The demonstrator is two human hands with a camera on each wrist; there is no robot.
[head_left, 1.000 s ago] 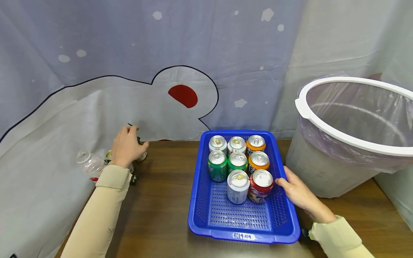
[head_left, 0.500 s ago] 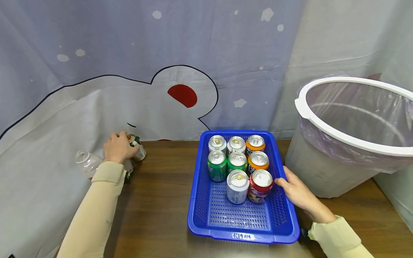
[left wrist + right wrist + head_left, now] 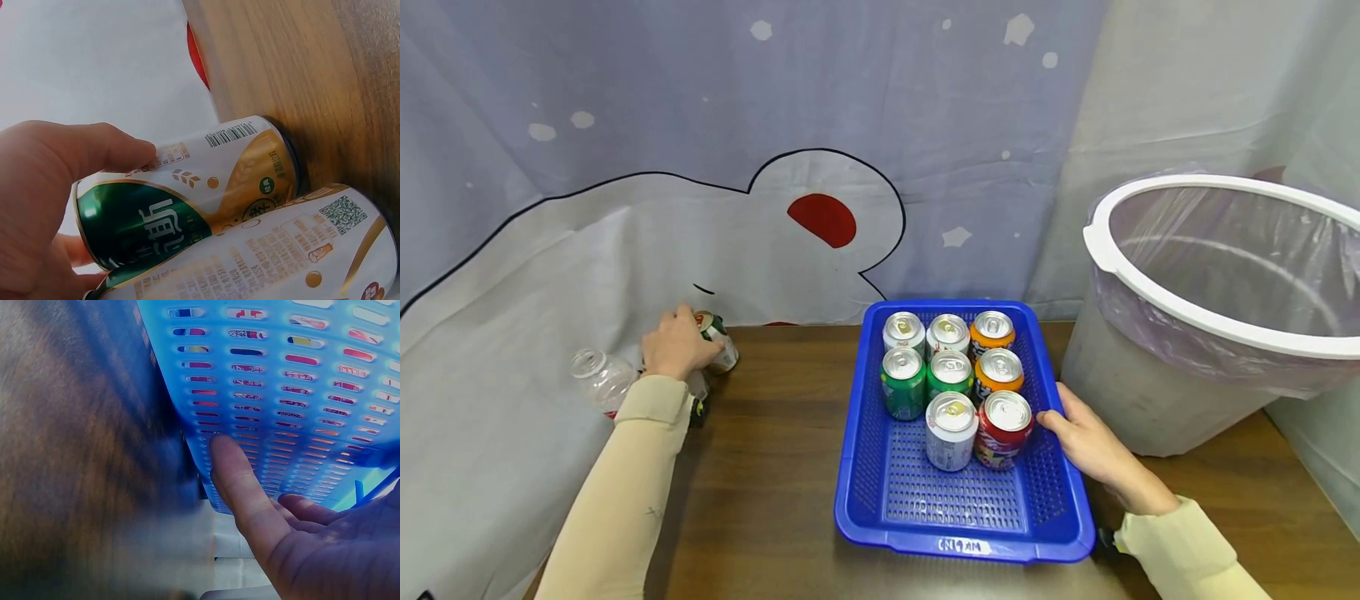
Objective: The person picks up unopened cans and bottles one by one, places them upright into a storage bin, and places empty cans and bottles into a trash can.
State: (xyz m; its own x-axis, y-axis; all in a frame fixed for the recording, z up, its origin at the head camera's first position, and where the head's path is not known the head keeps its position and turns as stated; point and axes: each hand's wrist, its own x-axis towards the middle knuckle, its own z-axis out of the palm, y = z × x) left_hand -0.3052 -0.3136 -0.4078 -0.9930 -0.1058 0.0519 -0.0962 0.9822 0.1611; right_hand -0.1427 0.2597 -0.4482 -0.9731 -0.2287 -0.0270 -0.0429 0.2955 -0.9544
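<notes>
My left hand is at the table's far left corner. In the left wrist view its thumb lies along a green, white and gold drink can, with fingers curled at the can's end. A second, dented can of like print lies against it, nearer the camera. Left of this hand leans a clear plastic bottle, partly hidden. My right hand grips the right rim of a blue plastic basket, thumb over the edge and fingers against the outer wall. Several upright drink cans, including a red can, stand inside.
A large bin with a white rim and plastic liner stands close beyond my right hand. Behind the wooden table hangs a printed curtain, which also covers the left side.
My left hand has lowered and shifted left onto the cans, baring the green-and-white can beside it. The right hand and basket have stayed put.
</notes>
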